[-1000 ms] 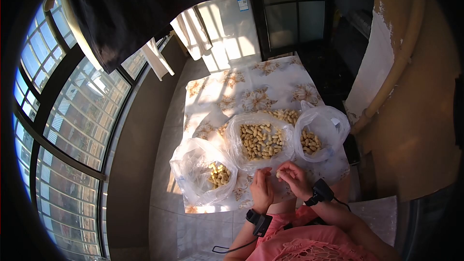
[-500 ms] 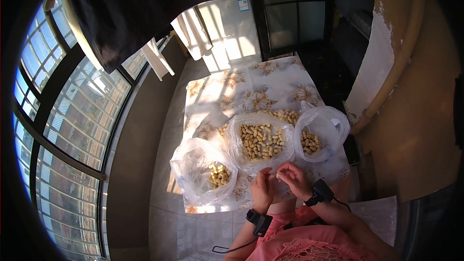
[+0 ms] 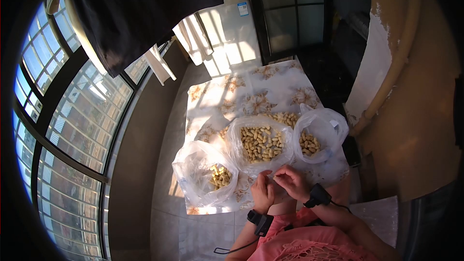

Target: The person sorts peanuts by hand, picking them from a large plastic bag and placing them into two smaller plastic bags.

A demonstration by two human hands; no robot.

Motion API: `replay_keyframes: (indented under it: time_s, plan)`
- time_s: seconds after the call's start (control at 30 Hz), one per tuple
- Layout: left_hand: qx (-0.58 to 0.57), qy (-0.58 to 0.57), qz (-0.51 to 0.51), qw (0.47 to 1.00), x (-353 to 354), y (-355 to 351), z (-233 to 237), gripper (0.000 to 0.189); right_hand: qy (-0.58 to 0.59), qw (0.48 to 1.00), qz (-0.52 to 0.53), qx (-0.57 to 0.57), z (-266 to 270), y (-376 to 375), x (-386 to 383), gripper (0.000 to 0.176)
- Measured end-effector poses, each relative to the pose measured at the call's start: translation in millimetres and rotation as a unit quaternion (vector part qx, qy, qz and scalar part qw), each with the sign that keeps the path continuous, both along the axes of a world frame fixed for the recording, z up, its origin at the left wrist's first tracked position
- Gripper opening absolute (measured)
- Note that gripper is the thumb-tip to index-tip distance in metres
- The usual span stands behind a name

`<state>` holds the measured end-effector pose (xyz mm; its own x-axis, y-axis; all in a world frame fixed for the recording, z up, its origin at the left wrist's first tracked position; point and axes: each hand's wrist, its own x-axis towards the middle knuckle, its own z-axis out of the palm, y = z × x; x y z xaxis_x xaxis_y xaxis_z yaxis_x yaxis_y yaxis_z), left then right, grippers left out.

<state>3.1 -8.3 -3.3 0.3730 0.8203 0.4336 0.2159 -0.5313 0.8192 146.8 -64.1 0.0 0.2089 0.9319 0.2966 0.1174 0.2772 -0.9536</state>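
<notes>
My left hand (image 3: 262, 192) and my right hand (image 3: 292, 183) are close together at the near edge of the table, in front of the middle plastic bag (image 3: 233, 141). Both are closed, fingers curled and thumbs pressed in; what is between the fingertips is too small to make out. Unshelled peanuts (image 3: 261, 142) fill the middle bag. To the left, an open plastic bag (image 3: 186, 171) holds a smaller heap of paler peanuts (image 3: 220, 176). A third open bag (image 3: 333, 130) on the right has some peanuts (image 3: 309, 144) at its bottom.
More peanuts (image 3: 285, 117) lie behind the middle bag on the flowered tablecloth (image 3: 256, 79). Dark clothing (image 3: 145, 14) hangs at upper left, near barred windows (image 3: 87, 116). A pale appliance (image 3: 232, 38) stands beyond the table, and a wall with a pipe (image 3: 401, 63) at right.
A pale bit showed at my right fingertips before; now it is hardly visible. Both hands stay nearly in place, my fingers shifting slightly. The view has moved a little.
</notes>
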Motion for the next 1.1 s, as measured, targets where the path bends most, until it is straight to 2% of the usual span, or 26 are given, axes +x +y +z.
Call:
replay_keyframes:
  time_s: [0.07, 0.13, 0.17, 0.27, 0.33, 0.37, 0.43, 0.57, 0.63, 0.83, 0.9, 1.03, 1.1]
  plan:
    - [-0.016, 0.01, -0.012, 1.0, -1, -1, -1, 0.037, -0.005, 1.0, -0.009, 0.002, -1, -2, 1, 0.01]
    - [0.007, 0.006, 0.014, 1.0, 1, 0, -3, 0.036, 0.2, 0.978, 0.02, -0.053, 2, -2, 2, 0.009]
    - [0.009, 0.005, 0.01, 1.0, 2, 0, -2, 0.036, 0.199, 0.979, 0.017, -0.05, 3, -3, 4, 0.009]
    - [-0.012, 0.002, 0.029, 1.0, 4, -2, -2, 0.029, 0.151, 0.988, -0.024, -0.004, 8, -8, 14, 0.011]
    - [-0.015, 0.004, 0.054, 0.998, 7, -4, -4, 0.018, 0.102, 0.989, -0.093, 0.049, 25, -12, 32, 0.012]
    - [-0.015, 0.002, 0.052, 0.999, 7, -5, -6, 0.018, 0.037, 0.984, -0.159, 0.069, 27, -12, 42, 0.012]
    - [-0.026, 0.031, 0.04, 0.998, 5, -5, -9, 0.017, -0.02, 0.962, -0.257, 0.092, 35, -12, 58, 0.01]
    - [0.015, 0.067, 0.026, 0.997, 3, -4, -5, 0.01, -0.137, 0.931, -0.324, 0.099, 48, -17, 80, 0.013]
    - [0.04, 0.052, 0.028, 0.997, 5, -3, -4, 0.009, -0.153, 0.925, -0.332, 0.102, 51, -14, 85, 0.012]
    - [0.043, 0.054, 0.029, 0.997, 5, -5, 5, 0.007, -0.216, 0.921, -0.319, 0.053, 43, -3, 92, 0.026]
    - [0.035, 0.046, 0.017, 0.998, 2, -5, 7, 0.009, -0.293, 0.907, -0.301, 0.027, 34, -6, 89, 0.035]
    - [0.031, 0.026, -0.021, 0.999, -3, -3, 8, 0.021, -0.34, 0.905, -0.255, 0.016, 23, -7, 83, 0.035]
    - [0.032, 0.023, -0.006, 0.999, -1, -3, 2, 0.019, -0.336, 0.906, -0.256, 0.016, 25, -5, 76, 0.033]
